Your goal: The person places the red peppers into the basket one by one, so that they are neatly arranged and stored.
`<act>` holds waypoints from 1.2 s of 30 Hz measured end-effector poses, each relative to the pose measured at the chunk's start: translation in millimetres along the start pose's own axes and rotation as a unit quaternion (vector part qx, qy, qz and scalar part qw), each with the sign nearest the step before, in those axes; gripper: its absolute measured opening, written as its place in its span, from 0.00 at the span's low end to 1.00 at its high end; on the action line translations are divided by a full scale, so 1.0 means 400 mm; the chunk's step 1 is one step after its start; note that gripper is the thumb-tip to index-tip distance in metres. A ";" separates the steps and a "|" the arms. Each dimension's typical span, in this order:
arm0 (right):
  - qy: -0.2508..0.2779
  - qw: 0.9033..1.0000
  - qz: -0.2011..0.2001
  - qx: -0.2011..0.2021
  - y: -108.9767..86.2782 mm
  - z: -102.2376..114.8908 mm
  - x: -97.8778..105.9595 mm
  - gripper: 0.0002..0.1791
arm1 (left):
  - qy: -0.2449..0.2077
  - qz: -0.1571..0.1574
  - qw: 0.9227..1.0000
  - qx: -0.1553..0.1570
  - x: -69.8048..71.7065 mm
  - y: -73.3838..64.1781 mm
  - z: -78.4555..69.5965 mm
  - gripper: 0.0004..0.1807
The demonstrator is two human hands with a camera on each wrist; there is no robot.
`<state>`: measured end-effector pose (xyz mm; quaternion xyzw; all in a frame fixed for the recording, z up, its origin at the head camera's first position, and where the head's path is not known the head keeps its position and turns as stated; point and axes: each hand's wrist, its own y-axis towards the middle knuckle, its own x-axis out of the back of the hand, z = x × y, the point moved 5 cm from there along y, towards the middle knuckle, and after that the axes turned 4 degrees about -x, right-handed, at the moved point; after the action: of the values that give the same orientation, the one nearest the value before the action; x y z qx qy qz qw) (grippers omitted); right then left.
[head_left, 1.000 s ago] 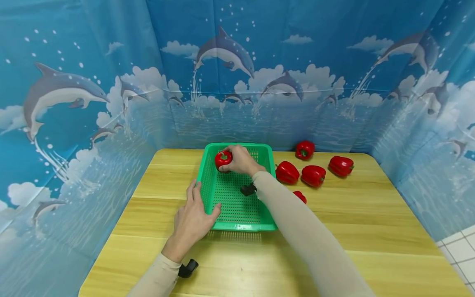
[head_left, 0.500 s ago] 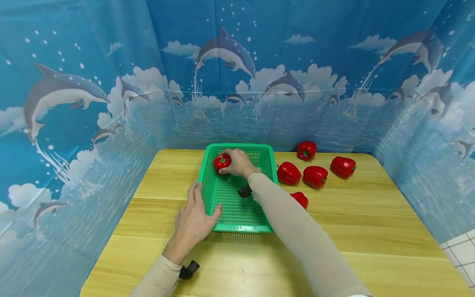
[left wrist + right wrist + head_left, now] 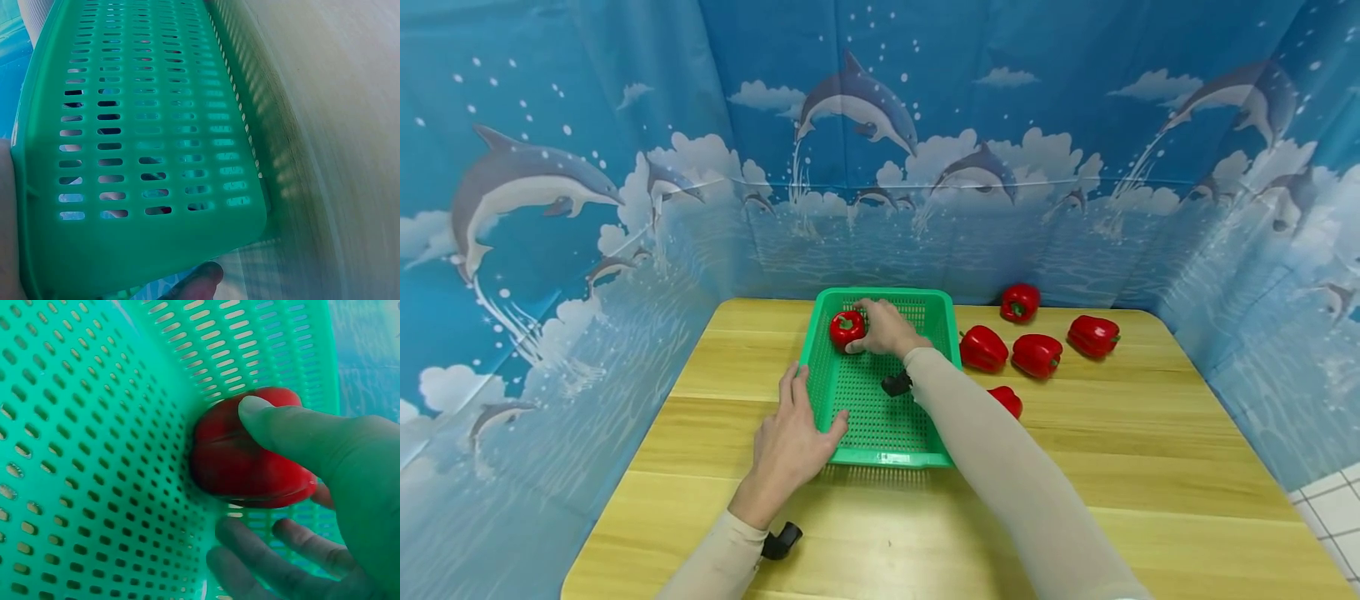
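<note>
Inside the green plastic basket (image 3: 880, 458), a red bell pepper (image 3: 847, 327) stands with its stem up near the far left corner. My right hand (image 3: 886, 329) is beside it. In the right wrist view, the thumb (image 3: 281, 422) rests on this pepper, while several fingers (image 3: 262, 562) are spread apart from its side. My left hand (image 3: 792, 442) holds the basket at its near left, fingers along the outside and thumb over the rim. The left wrist view shows the basket's slotted wall (image 3: 125, 244) and a dark fingertip (image 3: 209, 278) beside its lower edge.
Several more red bell peppers (image 3: 1037, 357) lie on the wooden table (image 3: 1150, 467) right of the basket, one partly hidden by the right sleeve (image 3: 1000, 458). A blue dolphin-print curtain (image 3: 880, 233) surrounds the table's back and sides.
The right hand has lowered the pepper into the basket's far left corner and loosened its fingers from it. The left hand stays at the basket's rim.
</note>
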<state>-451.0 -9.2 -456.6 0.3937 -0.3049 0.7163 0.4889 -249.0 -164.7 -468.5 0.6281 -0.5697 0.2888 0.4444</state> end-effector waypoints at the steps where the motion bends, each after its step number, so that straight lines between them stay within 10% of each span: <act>1: -0.003 1.000 -0.002 -0.005 -0.002 -0.002 0.004 0.51 | 0.000 0.001 1.000 0.000 -0.002 0.000 -0.001 0.55; 36: 0.030 0.995 -0.083 0.039 -0.182 -0.045 0.181 0.40 | -0.002 0.017 1.000 0.007 0.000 -0.001 -0.005 0.55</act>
<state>-402.4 63.3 -399.6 0.4143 -0.2284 0.6963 0.5398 -248.1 -163.0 -467.6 0.6219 -0.5794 0.2988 0.4339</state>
